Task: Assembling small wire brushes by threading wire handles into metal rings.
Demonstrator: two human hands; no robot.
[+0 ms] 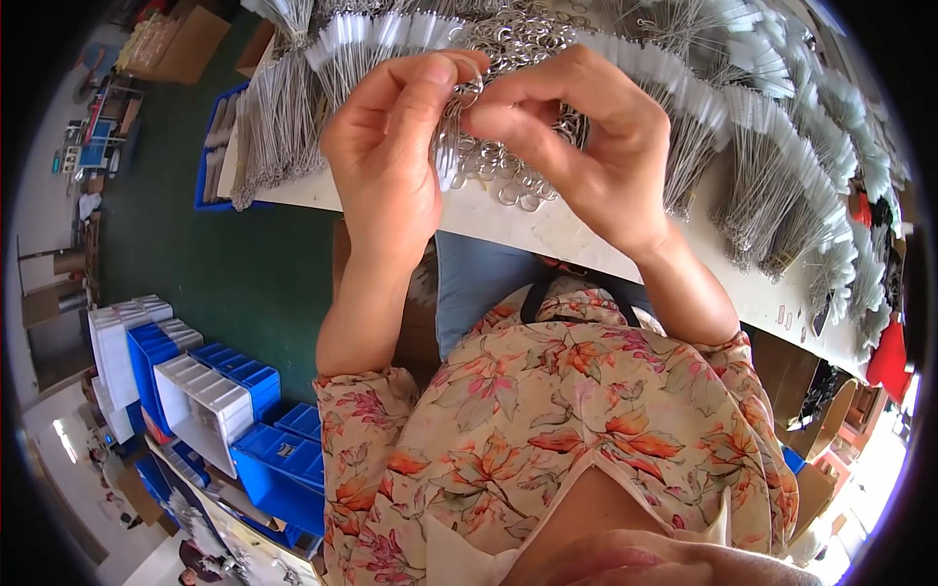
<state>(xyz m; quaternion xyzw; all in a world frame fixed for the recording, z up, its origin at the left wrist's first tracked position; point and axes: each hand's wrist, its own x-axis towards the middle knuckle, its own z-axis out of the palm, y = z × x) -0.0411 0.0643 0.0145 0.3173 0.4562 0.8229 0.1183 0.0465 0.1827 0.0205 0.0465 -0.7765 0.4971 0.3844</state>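
Note:
My left hand (391, 146) is closed, with thumb and forefinger pinching a shiny metal ring (475, 90) above the table. Close against the ring, the thumb and fingertips of my right hand (601, 132) are pressed together; whatever they grip is too small to make out. Behind and below my hands, a heap of loose metal rings (513, 181) spreads over the white tabletop (586, 230). Thin wire brushes (283, 132) with pale bristle ends lie in bundles left of my hands, and more wire brushes (752, 186) are stacked on the right.
A blue tray (203, 186) is at the table's left end. On the green floor (195, 259) to the left stand blue bins (278, 469) and white bins (205, 400). A cardboard box (181, 44) sits at the far left. Something red (889, 359) hangs at the table's right edge.

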